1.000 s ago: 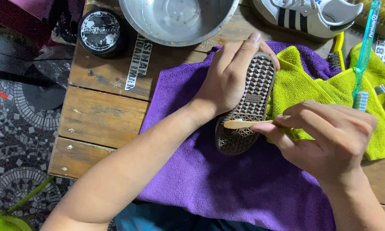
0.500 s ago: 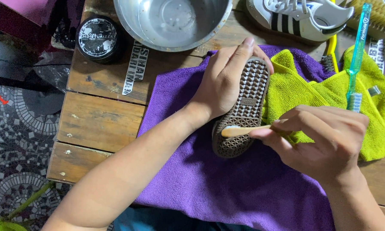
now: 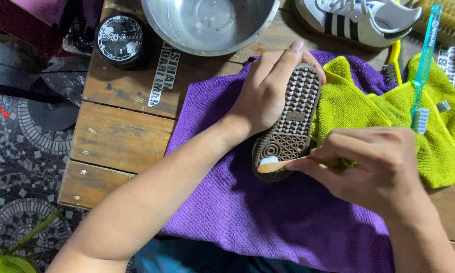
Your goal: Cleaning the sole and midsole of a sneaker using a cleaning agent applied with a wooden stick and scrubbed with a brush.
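From the head view, the left hand (image 3: 268, 93) holds an upturned shoe (image 3: 290, 126) over the purple cloth (image 3: 268, 217) on the wooden table (image 3: 121, 136), while the right hand (image 3: 374, 169) grips a small wooden brush (image 3: 278, 164) touching the sole's near end.

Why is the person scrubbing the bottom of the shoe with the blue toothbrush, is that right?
Not quite. The right hand scrubs the shoe sole with a wooden toothbrush, as the head view shows. The blue toothbrush lies unused on the green cloth. The left hand holds the shoe.
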